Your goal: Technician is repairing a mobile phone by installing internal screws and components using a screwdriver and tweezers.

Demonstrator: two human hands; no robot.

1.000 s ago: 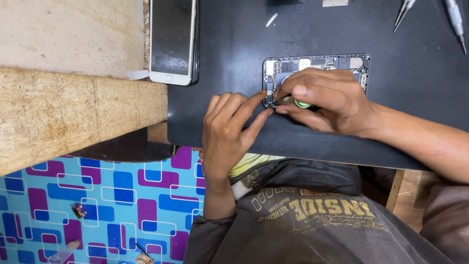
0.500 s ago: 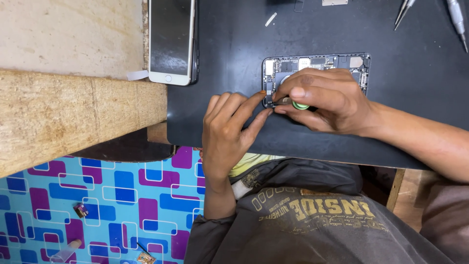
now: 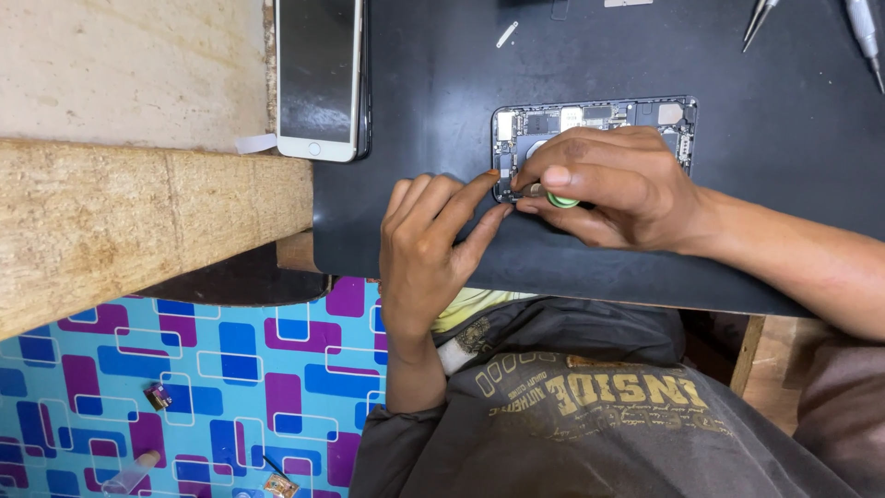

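Observation:
An opened phone body [image 3: 636, 116] with its circuit boards bare lies on a black mat [image 3: 424, 212]. My right hand [image 3: 613, 189] rests over the phone and pinches a small screwdriver with a green band [image 3: 559, 198], its tip at the phone's lower left corner. My left hand [image 3: 429, 249] comes up from below, its fingertips pressed against that same corner beside the tool. Most of the tool is hidden under my fingers.
A white phone front with a dark screen [image 3: 318, 78] lies at the mat's left edge. Tweezers [image 3: 758, 20] and another tool [image 3: 865, 32] sit at the top right. A wooden bench edge [image 3: 138, 221] is on the left, with a blue and purple patterned floor [image 3: 212, 387] below.

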